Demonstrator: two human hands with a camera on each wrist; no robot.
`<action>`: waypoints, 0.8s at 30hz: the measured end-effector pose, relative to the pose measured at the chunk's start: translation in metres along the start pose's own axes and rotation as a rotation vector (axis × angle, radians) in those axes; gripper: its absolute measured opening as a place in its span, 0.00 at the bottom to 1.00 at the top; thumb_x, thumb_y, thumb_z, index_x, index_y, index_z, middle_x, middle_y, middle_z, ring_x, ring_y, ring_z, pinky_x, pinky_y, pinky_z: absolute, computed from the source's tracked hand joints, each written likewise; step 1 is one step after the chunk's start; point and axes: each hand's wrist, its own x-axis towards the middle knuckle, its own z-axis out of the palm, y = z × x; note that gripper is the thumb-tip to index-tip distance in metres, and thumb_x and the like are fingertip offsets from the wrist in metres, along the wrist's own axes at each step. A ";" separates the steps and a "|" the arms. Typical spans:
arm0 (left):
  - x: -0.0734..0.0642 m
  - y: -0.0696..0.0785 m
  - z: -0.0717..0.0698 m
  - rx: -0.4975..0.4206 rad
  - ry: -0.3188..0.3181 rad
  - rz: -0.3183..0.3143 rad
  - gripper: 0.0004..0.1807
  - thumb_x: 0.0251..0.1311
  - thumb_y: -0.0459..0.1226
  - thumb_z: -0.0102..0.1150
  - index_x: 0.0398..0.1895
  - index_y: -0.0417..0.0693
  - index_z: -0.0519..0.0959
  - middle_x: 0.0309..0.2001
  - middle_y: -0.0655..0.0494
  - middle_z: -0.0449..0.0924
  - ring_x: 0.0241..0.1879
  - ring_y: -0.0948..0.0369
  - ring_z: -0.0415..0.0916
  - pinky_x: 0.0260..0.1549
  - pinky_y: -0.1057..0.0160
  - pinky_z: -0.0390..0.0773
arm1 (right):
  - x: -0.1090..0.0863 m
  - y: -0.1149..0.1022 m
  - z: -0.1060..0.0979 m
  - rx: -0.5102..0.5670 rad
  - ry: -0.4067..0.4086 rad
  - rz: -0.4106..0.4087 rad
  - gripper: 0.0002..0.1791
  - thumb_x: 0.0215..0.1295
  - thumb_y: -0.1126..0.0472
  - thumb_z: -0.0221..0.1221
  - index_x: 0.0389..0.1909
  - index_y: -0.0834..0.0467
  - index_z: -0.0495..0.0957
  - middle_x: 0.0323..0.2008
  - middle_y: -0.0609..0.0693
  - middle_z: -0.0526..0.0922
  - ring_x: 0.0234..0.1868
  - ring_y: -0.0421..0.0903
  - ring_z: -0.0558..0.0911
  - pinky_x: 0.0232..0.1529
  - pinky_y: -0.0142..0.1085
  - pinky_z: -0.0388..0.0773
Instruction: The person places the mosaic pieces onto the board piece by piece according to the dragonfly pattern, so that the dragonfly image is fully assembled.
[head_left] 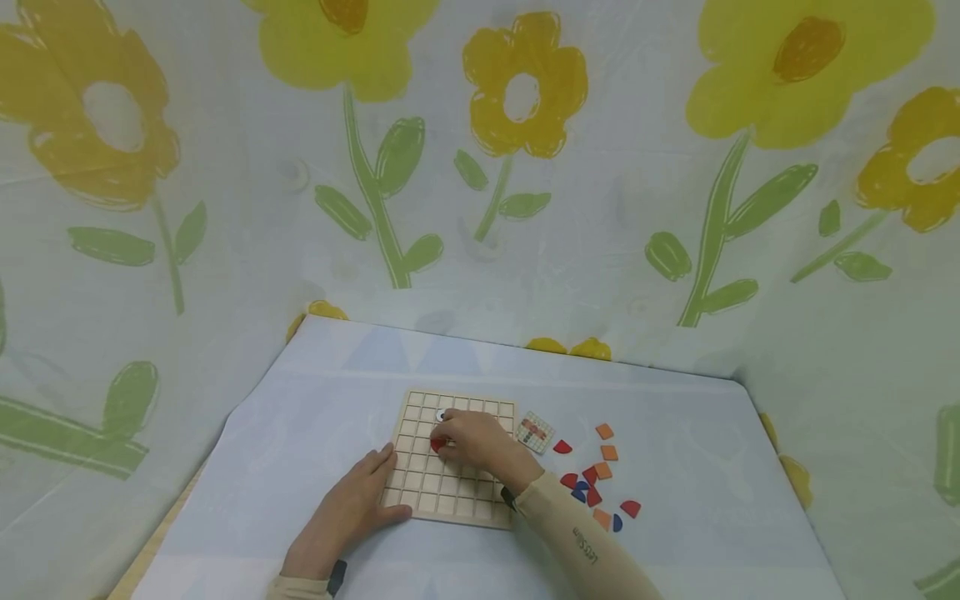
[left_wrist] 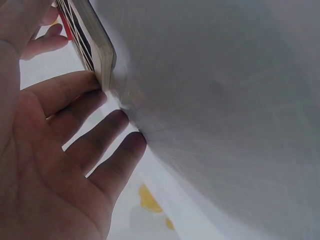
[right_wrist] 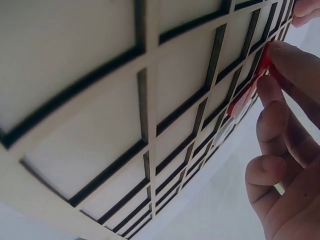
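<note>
A wooden grid board (head_left: 427,482) lies on the table, with square cells between raised ribs. My right hand (head_left: 472,437) reaches over its upper middle and pinches a red piece (right_wrist: 265,59) between thumb and finger, down at the cells. Beside it in the right wrist view, another red piece (right_wrist: 241,99) sits on the grid. A white piece with a dark spot (head_left: 440,414) lies farther up the board, partly behind the fingers. My left hand (head_left: 354,498) rests along the board's left edge with extended fingers; in the left wrist view its fingertips (left_wrist: 95,82) touch the board's corner.
A small pattern card (head_left: 535,432) lies just right of the board. Beyond it several loose pieces are scattered: red quarter rounds (head_left: 631,508), orange squares (head_left: 609,452) and blue pieces (head_left: 617,522). A flowered cloth (head_left: 585,250) hangs behind the table.
</note>
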 end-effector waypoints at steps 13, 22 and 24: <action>-0.002 0.002 -0.002 -0.004 0.006 0.006 0.52 0.52 0.56 0.73 0.74 0.36 0.65 0.77 0.44 0.59 0.74 0.42 0.57 0.72 0.44 0.63 | 0.000 -0.005 0.001 -0.014 0.016 0.012 0.10 0.65 0.51 0.69 0.46 0.44 0.88 0.35 0.36 0.80 0.32 0.31 0.76 0.32 0.23 0.76; -0.001 0.002 -0.002 0.003 0.009 -0.001 0.53 0.52 0.56 0.74 0.74 0.36 0.65 0.77 0.44 0.59 0.74 0.42 0.57 0.72 0.44 0.63 | 0.000 -0.005 0.002 -0.014 0.022 0.043 0.08 0.65 0.50 0.69 0.43 0.43 0.88 0.34 0.35 0.80 0.32 0.30 0.76 0.33 0.24 0.77; -0.001 0.002 -0.002 -0.001 0.009 0.003 0.53 0.52 0.56 0.74 0.74 0.36 0.65 0.77 0.44 0.59 0.74 0.42 0.57 0.72 0.44 0.63 | -0.001 -0.005 0.002 -0.008 0.020 0.053 0.08 0.65 0.51 0.69 0.44 0.43 0.88 0.35 0.36 0.80 0.32 0.31 0.76 0.33 0.24 0.77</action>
